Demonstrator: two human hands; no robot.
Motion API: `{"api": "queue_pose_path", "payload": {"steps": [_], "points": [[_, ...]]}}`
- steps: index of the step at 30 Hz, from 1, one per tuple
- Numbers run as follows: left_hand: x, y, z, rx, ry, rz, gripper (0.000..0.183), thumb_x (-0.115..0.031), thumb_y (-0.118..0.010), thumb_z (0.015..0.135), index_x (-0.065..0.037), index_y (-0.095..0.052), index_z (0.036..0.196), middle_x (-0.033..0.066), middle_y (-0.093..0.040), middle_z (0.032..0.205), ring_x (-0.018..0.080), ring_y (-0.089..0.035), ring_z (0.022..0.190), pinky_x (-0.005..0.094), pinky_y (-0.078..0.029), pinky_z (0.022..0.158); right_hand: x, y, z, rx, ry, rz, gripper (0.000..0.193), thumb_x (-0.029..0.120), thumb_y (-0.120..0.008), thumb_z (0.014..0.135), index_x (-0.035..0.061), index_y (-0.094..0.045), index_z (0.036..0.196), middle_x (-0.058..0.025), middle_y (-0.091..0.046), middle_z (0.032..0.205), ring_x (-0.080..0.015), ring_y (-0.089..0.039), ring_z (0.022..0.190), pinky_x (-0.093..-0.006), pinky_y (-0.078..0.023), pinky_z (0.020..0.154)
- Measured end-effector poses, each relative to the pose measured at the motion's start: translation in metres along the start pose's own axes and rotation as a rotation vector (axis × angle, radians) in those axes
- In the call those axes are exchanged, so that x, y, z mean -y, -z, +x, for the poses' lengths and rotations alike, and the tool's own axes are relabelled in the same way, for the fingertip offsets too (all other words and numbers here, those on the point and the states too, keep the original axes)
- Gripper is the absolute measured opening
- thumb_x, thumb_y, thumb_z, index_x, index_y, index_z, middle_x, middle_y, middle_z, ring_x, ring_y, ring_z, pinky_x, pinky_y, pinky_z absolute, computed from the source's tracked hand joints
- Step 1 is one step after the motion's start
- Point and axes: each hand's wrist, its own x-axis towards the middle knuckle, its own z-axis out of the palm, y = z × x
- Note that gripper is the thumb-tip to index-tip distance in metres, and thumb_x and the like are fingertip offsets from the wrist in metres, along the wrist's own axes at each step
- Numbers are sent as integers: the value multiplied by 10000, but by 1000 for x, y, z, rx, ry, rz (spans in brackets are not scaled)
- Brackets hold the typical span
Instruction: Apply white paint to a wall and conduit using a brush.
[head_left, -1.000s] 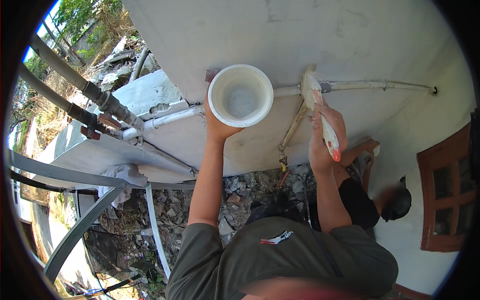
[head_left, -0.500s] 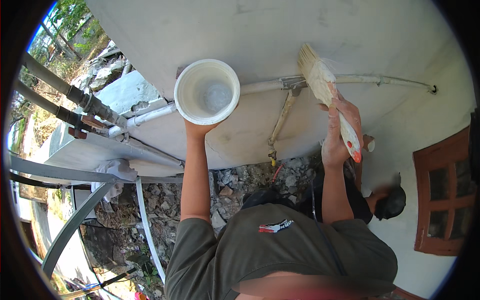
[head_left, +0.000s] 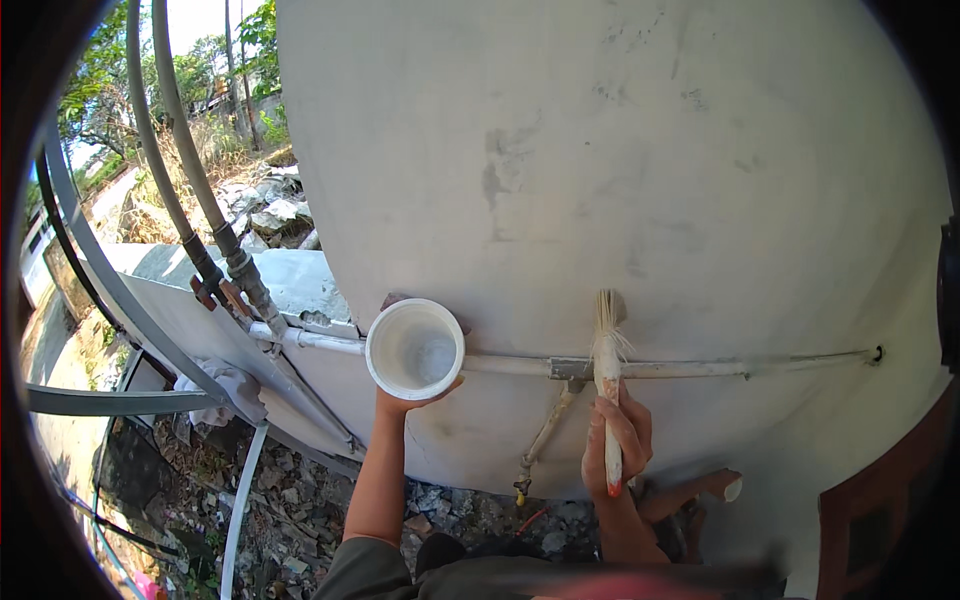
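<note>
A white plastic tub [head_left: 415, 350] is gripped from below and behind by my left hand [head_left: 415, 402]. Its open mouth faces me; a little pale, clear-looking matter shows at the bottom. My right hand [head_left: 622, 435] is closed around the handle of a flat paintbrush [head_left: 606, 365]. The brush stands bristles up, almost edge-on, with whitish paint caked over its body and a red handle end. Its bristle tips are at the grey-white wall [head_left: 560, 220], just above the pipe; whether they touch it, I cannot tell. Dark smudges mark the wall higher up.
A white pipe [head_left: 505, 365] runs along the wall, with a branch down to a yellow-ended tap [head_left: 521, 487]. Grey pipes with valves [head_left: 235, 265] rise at the left. Rubble [head_left: 290, 505] covers the ground. Another person's limb [head_left: 690, 495] shows low at right, near a brown-framed door or window [head_left: 870, 520].
The view has tilted up, showing more wall, and both hands appear lower in it. The brush has turned from slanted to nearly upright and edge-on. Both hands keep their holds.
</note>
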Motion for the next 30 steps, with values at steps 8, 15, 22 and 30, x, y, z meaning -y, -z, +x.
{"api": "queue_pose_path", "payload": {"steps": [8, 15, 22, 30], "points": [[-22, 5, 7, -180, 24, -110, 646, -168, -920, 634, -56, -634, 1202, 71, -668, 1156, 213, -632, 1082, 368, -514, 938, -24, 44, 18, -279, -45, -3, 183, 47, -556, 980, -50, -608, 1126, -239, -581, 1156, -278, -645, 921, -369, -606, 690], [-28, 7, 22, -134, 31, -222, 684, -207, -947, 593, -43, -639, 1181, 84, -687, 1139, 206, -656, 1059, 362, -522, 924, 9, -17, 27, -242, -30, -138, 161, -12, -584, 944, -58, -631, 1091, -218, -614, 1136, -254, -642, 968, -350, -585, 754], [-17, 15, 27, -78, -58, -198, 816, -255, -942, 530, -15, -593, 1227, 113, -681, 1160, 226, -661, 1070, 378, -519, 934, 47, -69, 25, -3, -6, 194, 186, -31, -706, 851, 9, -711, 1032, -232, -669, 1137, -299, -696, 977, -365, -561, 853], [-53, 29, 37, -110, -190, -227, 783, -221, -900, 556, -12, -592, 1245, 149, -661, 1173, 292, -656, 1074, 397, -522, 924, 19, 5, 46, -157, -11, -77, 165, 10, -623, 938, -28, -669, 1092, -187, -639, 1150, -271, -632, 1082, -345, -580, 845]]}}
